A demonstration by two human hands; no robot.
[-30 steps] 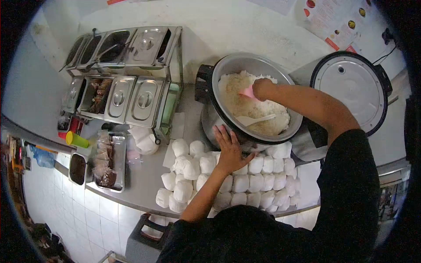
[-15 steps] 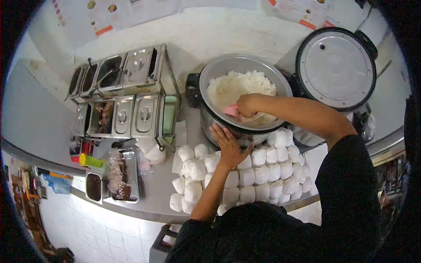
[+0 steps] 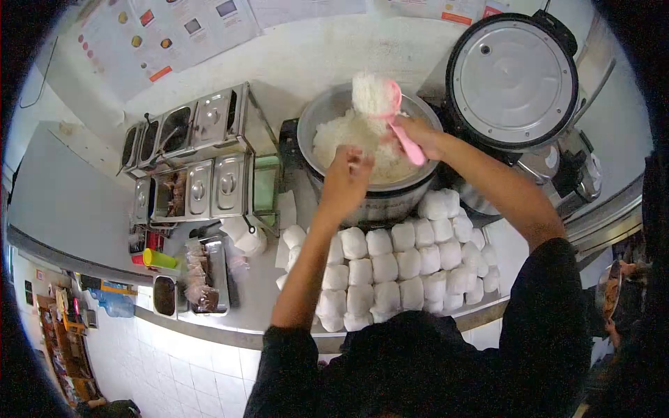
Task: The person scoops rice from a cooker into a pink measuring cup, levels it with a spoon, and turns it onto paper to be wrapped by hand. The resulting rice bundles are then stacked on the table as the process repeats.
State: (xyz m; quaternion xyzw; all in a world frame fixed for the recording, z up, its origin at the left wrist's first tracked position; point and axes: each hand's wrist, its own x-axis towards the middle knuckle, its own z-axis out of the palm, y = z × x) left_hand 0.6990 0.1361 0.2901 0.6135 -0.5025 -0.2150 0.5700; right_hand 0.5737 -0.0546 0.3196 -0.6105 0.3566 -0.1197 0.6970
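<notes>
A pink rice scoop (image 3: 412, 145), heaped with white rice (image 3: 373, 95), is raised over the far side of the cooker. My right hand (image 3: 421, 134) is closed around its handle. The big rice cooker (image 3: 369, 209) stands uncovered, with cooked rice (image 3: 333, 139) inside its metal pot. Over the near left part of the pot, my left hand (image 3: 348, 174) has loosely bent fingers, a little blurred and apart, with nothing seen in them. In front of the cooker lie rows of white wrapped bundles (image 3: 383, 268), some hidden behind my left forearm.
The cooker's hinged lid (image 3: 512, 80) stands raised at right. To the left is a rack of steel food pans (image 3: 228, 182). A tray of small wrapped packs (image 3: 221, 279), a dark sauce container (image 3: 166, 296) and a yellow-green cup (image 3: 159, 259) sit near the counter edge.
My right hand has lifted the scoop out of the pot, heaped with rice. My left hand has moved from the cooker's front side up over the pot. The camera view has shifted slightly.
</notes>
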